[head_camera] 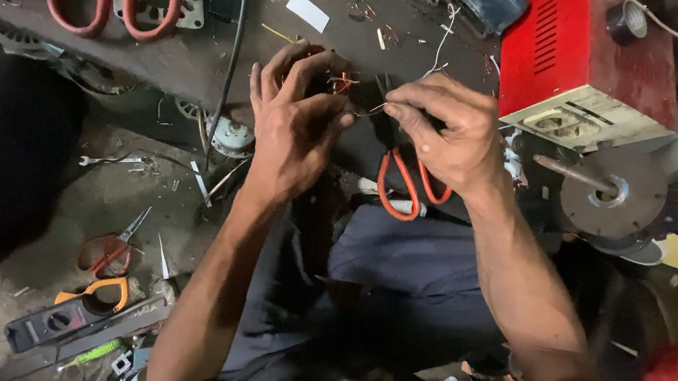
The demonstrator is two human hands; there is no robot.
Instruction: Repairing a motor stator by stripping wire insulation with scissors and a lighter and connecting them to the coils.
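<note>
Gripping the orange-handled scissors [402, 173] in a closed fist, the right hand [447, 129] points their blades up toward a thin wire [367, 111] over the dark surface [183, 57]. The left hand [294, 125] pinches that wire between thumb and fingertips, its other fingers curled loosely, close beside the right hand. A red box [577, 43] stands just right of the hands, and another pair of scissors [114, 248] lies on the floor [74, 203], well apart to the left.

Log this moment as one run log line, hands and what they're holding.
left hand: pinching thin wire | right hand: gripping orange-handled scissors | wire spans both hands | surface: dark workbench
</note>
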